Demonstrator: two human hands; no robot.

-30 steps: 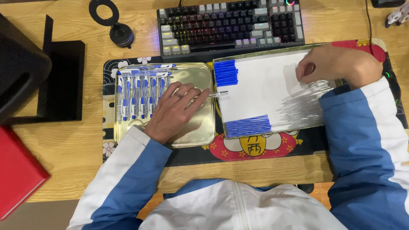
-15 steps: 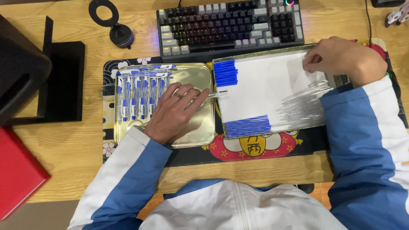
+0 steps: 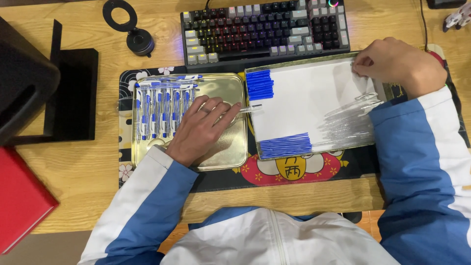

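Pen barrel (image 3: 248, 109), clear and slim, lies under left hand (image 3: 201, 128).

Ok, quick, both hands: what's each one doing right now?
Left hand: resting on the gold tray, fingers pinching a clear pen barrel.
Right hand: curled at the white tray corner; contents unclear.

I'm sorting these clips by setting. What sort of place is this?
Probably a desk at home or in an office, used for small assembly work: a backlit keyboard on a wooden desk, and two trays on a desk mat, with pens in the gold tray and pen parts in the white-lined tray.
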